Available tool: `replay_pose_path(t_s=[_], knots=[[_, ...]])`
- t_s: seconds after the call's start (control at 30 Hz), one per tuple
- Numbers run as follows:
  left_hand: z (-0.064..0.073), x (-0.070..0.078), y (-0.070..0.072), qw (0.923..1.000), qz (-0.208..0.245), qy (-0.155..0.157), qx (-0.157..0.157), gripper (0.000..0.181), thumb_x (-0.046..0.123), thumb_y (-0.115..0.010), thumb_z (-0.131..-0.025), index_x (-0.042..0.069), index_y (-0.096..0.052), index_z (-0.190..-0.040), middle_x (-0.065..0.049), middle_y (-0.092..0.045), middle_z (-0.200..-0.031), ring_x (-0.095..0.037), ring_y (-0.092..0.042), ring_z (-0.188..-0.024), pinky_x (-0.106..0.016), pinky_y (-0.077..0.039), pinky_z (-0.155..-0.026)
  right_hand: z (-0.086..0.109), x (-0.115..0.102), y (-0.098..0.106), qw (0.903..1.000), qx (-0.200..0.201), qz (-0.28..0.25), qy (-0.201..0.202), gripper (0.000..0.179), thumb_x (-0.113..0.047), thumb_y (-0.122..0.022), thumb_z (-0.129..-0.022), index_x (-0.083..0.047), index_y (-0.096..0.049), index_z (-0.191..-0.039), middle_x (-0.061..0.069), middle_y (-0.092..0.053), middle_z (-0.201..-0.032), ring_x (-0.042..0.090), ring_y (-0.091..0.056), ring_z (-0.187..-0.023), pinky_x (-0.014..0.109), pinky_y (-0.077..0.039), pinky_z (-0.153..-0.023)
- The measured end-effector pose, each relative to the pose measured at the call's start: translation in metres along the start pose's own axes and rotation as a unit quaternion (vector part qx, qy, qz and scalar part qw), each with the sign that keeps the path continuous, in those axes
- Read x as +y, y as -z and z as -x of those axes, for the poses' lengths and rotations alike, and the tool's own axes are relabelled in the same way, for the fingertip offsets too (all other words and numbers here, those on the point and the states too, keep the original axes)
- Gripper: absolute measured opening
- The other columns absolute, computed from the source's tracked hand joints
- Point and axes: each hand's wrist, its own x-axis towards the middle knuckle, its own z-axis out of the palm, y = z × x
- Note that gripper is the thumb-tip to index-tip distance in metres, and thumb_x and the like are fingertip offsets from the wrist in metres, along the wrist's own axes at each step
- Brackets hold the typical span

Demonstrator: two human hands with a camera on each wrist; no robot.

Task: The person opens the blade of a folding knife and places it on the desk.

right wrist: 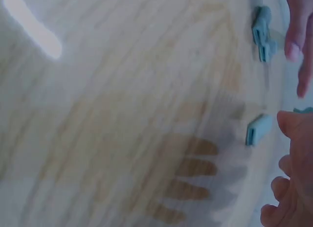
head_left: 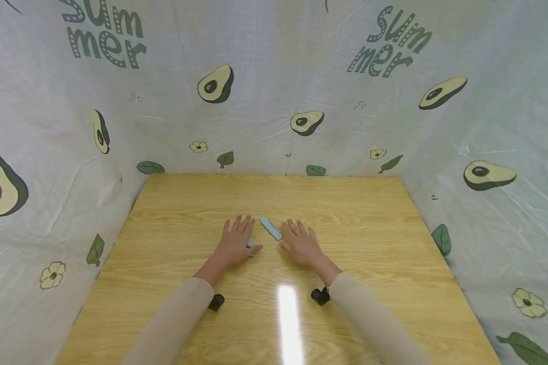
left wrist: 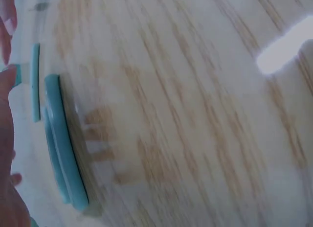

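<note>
My left hand [head_left: 235, 246] is spread with straight fingers over a light-blue piece [head_left: 250, 243], hiding most of it. In the left wrist view this piece [left wrist: 68, 148] is long and rounded, with two parts lying side by side. My right hand [head_left: 302, 247] has its fingers extended and holds nothing. Just left of its fingertips a slim light-blue strip [head_left: 271, 229] with a small hole at one end lies on the table. From the right wrist, the strip [right wrist: 259, 129] appears close to the thumb, and the two-part piece [right wrist: 263, 34] near my left fingers.
The wooden table [head_left: 347, 218] is bounded at the back and sides by a white sheet [head_left: 265, 45] printed with avocados, leaves and flowers. Bright light reflects off the tabletop in front of the hands. A black wrist device [head_left: 320, 296] shows at the right cuff, another [head_left: 216, 302] at the left.
</note>
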Motion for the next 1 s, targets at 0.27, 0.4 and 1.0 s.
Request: replay_pose_path(t_s=[0.27, 0.4, 1.0], knots=[[-0.008, 0.015, -0.004, 0.999, -0.028, -0.023, -0.028, 0.091, 0.065, -0.04, -0.094, 0.005, -0.01, -0.155, -0.012, -0.009, -0.164, -0.031, -0.006, -0.152, -0.062, -0.005, -0.121, 0.005, -0.015, -0.014, 0.9994, -0.013, -0.017, 0.029, 0.069, -0.044, -0.043, -0.101, -0.01, -0.017, -0.155, 0.012, -0.018, -0.161, 0.039, -0.014, -0.149, 0.066, -0.017, -0.117], [-0.012, 0.018, -0.005, 0.9978, -0.039, -0.038, -0.038, 0.091, 0.066, -0.038, -0.094, 0.006, -0.007, -0.155, -0.011, -0.007, -0.164, -0.029, -0.005, -0.152, -0.061, -0.008, -0.121, 0.006, -0.017, -0.017, 0.9994, -0.018, 0.0, 0.031, 0.068, -0.047, -0.037, -0.103, -0.011, -0.015, -0.156, 0.01, -0.017, -0.162, 0.038, -0.014, -0.149, 0.064, -0.017, -0.118], [-0.022, 0.027, -0.011, 0.993, -0.057, -0.047, -0.092, 0.084, 0.065, -0.037, -0.095, 0.01, -0.014, -0.156, -0.009, -0.007, -0.164, -0.027, -0.008, -0.152, -0.059, -0.009, -0.122, 0.011, -0.021, -0.025, 0.9987, -0.035, -0.004, 0.036, 0.066, -0.049, -0.031, -0.103, -0.013, -0.013, -0.156, 0.006, -0.013, -0.163, 0.036, -0.012, -0.15, 0.065, -0.014, -0.118]])
